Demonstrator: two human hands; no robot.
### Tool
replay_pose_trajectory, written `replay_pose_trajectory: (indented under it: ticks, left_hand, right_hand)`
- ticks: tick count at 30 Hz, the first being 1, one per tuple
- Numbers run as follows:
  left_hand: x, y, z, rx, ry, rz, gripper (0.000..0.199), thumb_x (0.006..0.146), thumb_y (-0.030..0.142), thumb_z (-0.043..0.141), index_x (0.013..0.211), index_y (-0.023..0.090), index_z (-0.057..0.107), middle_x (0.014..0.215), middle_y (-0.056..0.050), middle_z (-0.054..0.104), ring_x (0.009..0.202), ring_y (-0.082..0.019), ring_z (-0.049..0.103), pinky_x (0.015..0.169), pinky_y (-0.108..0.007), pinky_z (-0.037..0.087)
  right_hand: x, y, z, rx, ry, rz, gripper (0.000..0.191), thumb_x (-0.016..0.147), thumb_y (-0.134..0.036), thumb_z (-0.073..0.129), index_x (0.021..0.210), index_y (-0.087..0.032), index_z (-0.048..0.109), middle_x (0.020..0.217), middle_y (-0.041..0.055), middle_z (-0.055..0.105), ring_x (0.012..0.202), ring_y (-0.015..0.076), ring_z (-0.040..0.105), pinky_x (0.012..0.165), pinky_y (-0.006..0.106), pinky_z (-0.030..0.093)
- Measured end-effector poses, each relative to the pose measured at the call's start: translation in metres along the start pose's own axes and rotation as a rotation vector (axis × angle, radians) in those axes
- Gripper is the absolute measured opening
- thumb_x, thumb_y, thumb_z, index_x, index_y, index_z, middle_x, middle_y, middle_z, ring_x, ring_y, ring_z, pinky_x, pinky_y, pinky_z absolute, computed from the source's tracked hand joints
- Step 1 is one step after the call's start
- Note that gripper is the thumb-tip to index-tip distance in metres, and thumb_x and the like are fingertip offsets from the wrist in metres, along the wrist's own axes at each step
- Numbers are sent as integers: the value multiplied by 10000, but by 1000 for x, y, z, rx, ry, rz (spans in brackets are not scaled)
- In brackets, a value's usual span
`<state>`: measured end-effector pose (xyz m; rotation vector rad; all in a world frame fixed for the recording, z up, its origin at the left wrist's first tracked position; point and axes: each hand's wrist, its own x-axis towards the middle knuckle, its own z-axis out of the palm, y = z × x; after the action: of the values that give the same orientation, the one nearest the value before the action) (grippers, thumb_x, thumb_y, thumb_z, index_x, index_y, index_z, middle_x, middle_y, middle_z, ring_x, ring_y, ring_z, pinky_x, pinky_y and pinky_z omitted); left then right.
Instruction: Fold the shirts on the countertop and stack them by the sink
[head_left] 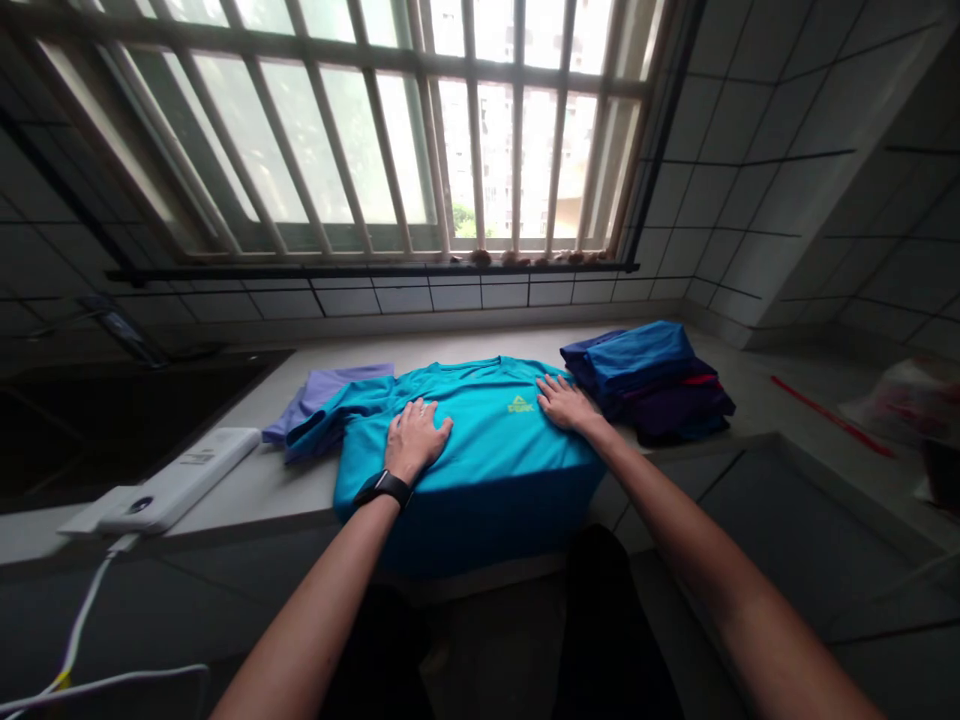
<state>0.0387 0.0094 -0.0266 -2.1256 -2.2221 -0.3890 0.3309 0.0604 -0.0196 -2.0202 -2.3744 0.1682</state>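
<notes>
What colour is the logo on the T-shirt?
The logo on the turquoise T-shirt is yellow-green, shown best in the head view.

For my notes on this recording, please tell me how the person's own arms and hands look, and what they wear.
The left forearm and right forearm are bare, with no sleeves or gloves. The left hand has a black wristwatch at its wrist and seems to wear a thin ring. The right hand shows no watch or ring.
</notes>
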Motion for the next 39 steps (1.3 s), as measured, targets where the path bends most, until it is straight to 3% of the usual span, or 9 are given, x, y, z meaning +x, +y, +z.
replay_pose_trajectory:
  ticks: [13,23,26,29,30,32,35,37,39]
  left_hand:
    - [-10,6,-11,-10,-75,20,583,1007,450,405,1540,235,505,1661,-109,390,1550,-313,320,1248,-509,267]
    - [-20,11,-14,-122,-113,47,555,1020,387,392,1512,158,505,1641,-146,418,1535,-311,343,1248,-498,273]
    - [-9,-12,-39,-232,14,-32,498,1014,270,354,1456,118,526,1511,-174,556,1395,-248,526,1174,-374,400]
    - [6,-59,-74,-135,229,-291,468,969,229,421,1401,97,542,1438,-222,588,1336,-289,569,1111,-374,457]
    - [10,-76,-85,-62,236,-366,493,944,270,495,1398,85,544,1454,-249,569,1361,-337,542,1096,-409,463]
    - [15,-105,-101,-1,37,-452,533,857,338,649,1297,39,616,1395,-303,606,1316,-419,565,1022,-454,494]
    - [19,-130,-113,-35,-91,-393,323,831,316,662,1068,108,732,1154,-200,758,1095,-345,703,893,-362,533]
    - [22,-138,-118,-85,-10,-379,268,866,301,594,1033,150,738,1099,-155,778,1033,-307,722,844,-328,536]
    - [29,-143,-123,-168,159,-424,248,851,294,578,1002,168,728,1059,-151,778,1003,-312,719,811,-333,538]
  right_hand:
    - [4,15,2,-3,29,-51,625,1060,-436,250,1650,-236,303,1723,39,216,1593,272,189,1281,490,202]
    - [-3,9,-3,26,28,-18,606,1066,-407,259,1645,-238,316,1725,30,213,1597,248,178,1280,452,206]
    - [-3,7,-3,34,27,-11,602,1066,-401,260,1644,-243,318,1725,27,212,1597,244,179,1281,456,204]
    - [-3,7,-3,40,29,-19,598,1065,-399,266,1640,-246,329,1724,26,214,1596,243,185,1281,458,204]
    - [-3,7,-3,43,33,-21,598,1065,-398,266,1639,-247,331,1724,27,214,1595,244,187,1281,462,204]
    - [-4,7,-2,53,43,-22,595,1065,-396,268,1637,-249,336,1723,28,217,1594,248,190,1280,473,204]
    - [-5,6,-3,71,47,-13,590,1063,-394,280,1634,-262,342,1722,24,225,1594,246,192,1280,478,200]
    - [-7,5,-5,77,44,-10,588,1062,-393,291,1634,-268,343,1721,19,231,1593,240,194,1282,469,196]
    - [-8,4,-7,77,42,-10,588,1061,-389,293,1633,-261,345,1721,21,231,1592,241,198,1281,466,195]
